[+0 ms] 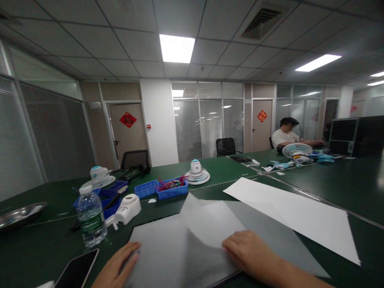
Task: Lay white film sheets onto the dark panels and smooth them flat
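Observation:
A flat panel with a dark edge lies before me, with a translucent grey sheet point(162, 248) over it. The sheet's lifted, curled part point(210, 224) rises toward the far side. My right hand point(249, 250) has its fingers closed on the sheet near the panel's right side. My left hand point(121, 262) rests at the panel's left edge, fingers stretched out and touching it. Another grey sheet point(270, 228) spreads to the right, partly under the lifted part. Beyond it lies a large white sheet point(303, 216).
On the left are a water bottle point(90, 218), a phone point(78, 268), a white plastic housing point(129, 208) and a metal tray point(22, 214). Farther back stand a blue bin of wires point(172, 192) and a white fan point(197, 173). A person point(288, 134) sits at the far right.

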The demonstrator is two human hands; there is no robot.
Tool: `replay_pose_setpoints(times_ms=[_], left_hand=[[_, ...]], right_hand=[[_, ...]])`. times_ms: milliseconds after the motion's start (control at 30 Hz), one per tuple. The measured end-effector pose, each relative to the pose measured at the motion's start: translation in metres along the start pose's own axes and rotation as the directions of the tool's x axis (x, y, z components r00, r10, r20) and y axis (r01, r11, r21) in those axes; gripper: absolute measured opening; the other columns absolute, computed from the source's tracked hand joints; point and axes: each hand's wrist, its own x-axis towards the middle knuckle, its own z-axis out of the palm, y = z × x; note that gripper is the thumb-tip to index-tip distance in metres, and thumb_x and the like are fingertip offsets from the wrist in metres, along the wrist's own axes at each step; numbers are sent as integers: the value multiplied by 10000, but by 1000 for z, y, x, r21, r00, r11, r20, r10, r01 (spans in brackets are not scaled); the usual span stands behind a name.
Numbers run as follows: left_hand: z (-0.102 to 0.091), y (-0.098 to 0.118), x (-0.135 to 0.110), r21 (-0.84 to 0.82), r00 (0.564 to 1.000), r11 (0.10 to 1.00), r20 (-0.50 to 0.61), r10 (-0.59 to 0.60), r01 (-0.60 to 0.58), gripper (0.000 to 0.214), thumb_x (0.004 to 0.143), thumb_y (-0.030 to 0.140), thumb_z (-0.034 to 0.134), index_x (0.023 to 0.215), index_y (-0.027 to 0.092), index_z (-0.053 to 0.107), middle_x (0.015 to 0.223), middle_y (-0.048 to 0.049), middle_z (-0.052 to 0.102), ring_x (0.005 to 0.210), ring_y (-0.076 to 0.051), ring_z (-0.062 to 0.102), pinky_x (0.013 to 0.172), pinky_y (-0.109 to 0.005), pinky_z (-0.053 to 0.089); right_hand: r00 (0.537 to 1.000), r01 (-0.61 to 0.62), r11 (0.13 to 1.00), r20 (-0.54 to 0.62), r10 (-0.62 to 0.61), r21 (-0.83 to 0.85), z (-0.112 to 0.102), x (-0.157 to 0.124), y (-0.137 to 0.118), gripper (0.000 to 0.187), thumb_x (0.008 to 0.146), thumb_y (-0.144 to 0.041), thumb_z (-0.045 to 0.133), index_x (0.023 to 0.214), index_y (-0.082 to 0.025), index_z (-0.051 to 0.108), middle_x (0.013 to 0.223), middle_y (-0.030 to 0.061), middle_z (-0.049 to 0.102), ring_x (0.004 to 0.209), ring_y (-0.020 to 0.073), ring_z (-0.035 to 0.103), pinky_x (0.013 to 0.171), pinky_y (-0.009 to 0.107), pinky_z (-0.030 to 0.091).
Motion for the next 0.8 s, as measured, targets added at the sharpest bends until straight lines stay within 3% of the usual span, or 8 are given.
replay_pose_setpoints(times_ms=[100, 200, 267, 333, 433, 567, 667, 800], left_hand=[[7, -10, 2, -36, 1000, 999, 0, -3, 3, 532, 938, 536, 434, 1356, 267, 624, 1461, -31, 595, 1386, -283, 503, 1177, -499, 331], [13, -19, 6, -14, 999, 999, 24, 31, -30, 574, 899, 560, 497, 1373, 256, 607, 1479, -50, 577, 1392, -304, 492, 1171, -511, 334], [17, -24, 8, 4, 998, 999, 29, 47, -48, 584, 890, 571, 511, 1370, 253, 610, 1482, -56, 575, 1398, -302, 485, 1178, -505, 320], [19, -27, 9, 4, 998, 999, 21, 52, -52, 574, 911, 562, 489, 1390, 262, 588, 1503, -49, 554, 1412, -282, 468, 1183, -489, 311], [23, -30, 10, -1, 999, 999, 14, 49, -49, 569, 940, 544, 454, 1435, 275, 534, 1543, -44, 505, 1429, -262, 446, 1184, -484, 307], [23, -29, 11, 67, 996, 994, 27, 83, -85, 581, 870, 560, 569, 1399, 321, 575, 1565, -43, 471, 1423, -310, 447, 1171, -514, 323], [22, -27, 12, 101, 991, 986, 49, 126, -131, 522, 847, 533, 605, 1344, 374, 620, 1560, -10, 473, 1428, -319, 433, 1166, -517, 328], [21, -30, 12, 94, 987, 984, 69, 143, -149, 470, 882, 500, 539, 1330, 386, 628, 1549, 10, 475, 1448, -310, 394, 1174, -534, 290]], right_hand=[[974, 224, 949, -24, -224, 224, -13, 0, -22, 351, 982, -409, 489, 1259, -250, 635, 1208, 62, 725, 1106, 211, 667, 960, 314, 487], [992, 127, 954, -33, -123, 271, -22, -3, -9, 507, 995, -453, 446, 1438, -215, 517, 1452, 98, 566, 1322, 243, 534, 1114, 377, 397], [997, -53, 971, -35, 62, 234, -22, -5, 8, 474, 1002, -432, 418, 1373, -193, 592, 1395, 120, 613, 1299, 282, 551, 1119, 447, 389], [992, -116, 964, -11, 122, 240, -20, -6, 22, 420, 989, -416, 437, 1256, -200, 679, 1301, 118, 677, 1238, 290, 594, 1095, 466, 410], [1000, -22, 933, 27, 13, 360, -15, -6, 33, 377, 962, -419, 489, 1195, -223, 712, 1294, 94, 684, 1236, 260, 599, 1088, 423, 431], [998, 42, 862, 14, -56, 506, -5, -6, 46, 420, 980, -456, 469, 1298, -253, 653, 1344, 68, 657, 1294, 230, 562, 1146, 440, 377], [982, -186, 934, 24, 188, 304, 6, -9, 82, 464, 1004, -429, 413, 1415, -261, 546, 1450, 57, 573, 1379, 204, 474, 1202, 446, 278], [783, -622, 781, -19, 622, -55, 16, -30, 147, 561, 968, -379, 449, 1477, -144, 452, 1545, 171, 433, 1445, 300, 368, 1178, 527, 268]])
